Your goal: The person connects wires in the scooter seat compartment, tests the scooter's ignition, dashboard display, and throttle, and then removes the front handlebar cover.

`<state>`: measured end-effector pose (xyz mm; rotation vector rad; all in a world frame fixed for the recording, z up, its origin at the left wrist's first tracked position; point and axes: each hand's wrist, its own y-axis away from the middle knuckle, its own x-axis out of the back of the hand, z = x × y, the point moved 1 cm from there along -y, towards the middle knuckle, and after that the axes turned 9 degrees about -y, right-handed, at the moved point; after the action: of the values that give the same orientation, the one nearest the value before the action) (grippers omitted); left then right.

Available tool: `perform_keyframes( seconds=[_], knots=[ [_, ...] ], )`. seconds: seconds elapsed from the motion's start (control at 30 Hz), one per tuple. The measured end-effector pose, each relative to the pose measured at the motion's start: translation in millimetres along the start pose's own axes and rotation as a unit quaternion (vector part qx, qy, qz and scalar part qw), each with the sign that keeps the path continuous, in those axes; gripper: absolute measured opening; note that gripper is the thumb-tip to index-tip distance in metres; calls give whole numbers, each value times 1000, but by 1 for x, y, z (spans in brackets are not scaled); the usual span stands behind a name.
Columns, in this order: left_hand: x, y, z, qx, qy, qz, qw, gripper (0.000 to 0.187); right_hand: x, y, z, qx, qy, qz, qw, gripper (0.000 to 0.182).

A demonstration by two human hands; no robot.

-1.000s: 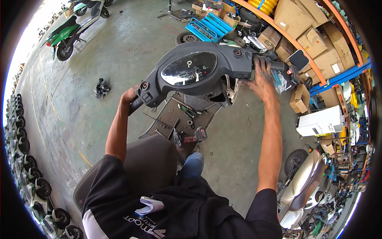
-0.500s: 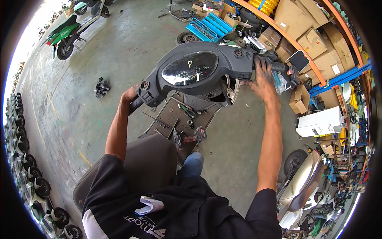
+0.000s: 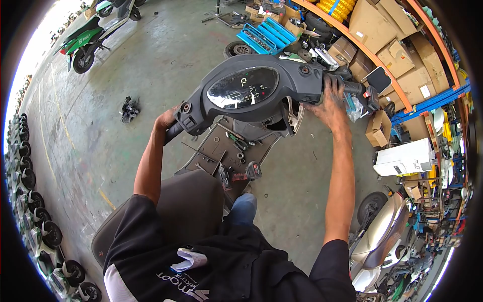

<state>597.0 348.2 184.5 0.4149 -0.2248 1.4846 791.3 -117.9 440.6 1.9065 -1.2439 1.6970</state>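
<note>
Even daylight fills the workshop, strongest at the upper left, where the grey concrete floor (image 3: pixel 126 55) washes out to white. Shadows are soft. Fisheye distortion bends the edges inside a black circular vignette. Focus is sharp centrally, softer toward the rim.

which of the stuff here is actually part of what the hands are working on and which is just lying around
In hand:
- left hand on the left grip
- right hand on the right grip
- dark grey scooter handlebar unit with lit oval display

Lying about:
- red-and-black power drill on the footboard
- blue plastic tool tray
- green scooter
- brown cardboard boxes on the orange shelf
</note>
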Motion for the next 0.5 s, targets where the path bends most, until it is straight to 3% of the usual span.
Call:
perform_keyframes(
  seconds=[0.1, 0.2, 0.3, 0.37, 0.5],
  knots=[
    [-1, -1, -1, -10, -4, 25, 1000, 43, -13, 2, 6, 20, 13, 52, 998, 112],
    [2, 1, -10, -32, 38, -10, 999, 44, -10, 2, 6, 40, 5, 49, 998, 112],
    [2, -2, -7, -29, -35, 12, 999, 45, -4, 1, -2, 6, 10, 15, 1000, 112],
    [0, -1, -4, 6, -5, 9, 1000, 46, -11, 0, -1, 11, 9, 37, 999, 113],
    [0, 1, 2, -9, -23, 5, 1000, 46, -10, 3, -2, 13, 32, 49, 998, 110]
  ],
)
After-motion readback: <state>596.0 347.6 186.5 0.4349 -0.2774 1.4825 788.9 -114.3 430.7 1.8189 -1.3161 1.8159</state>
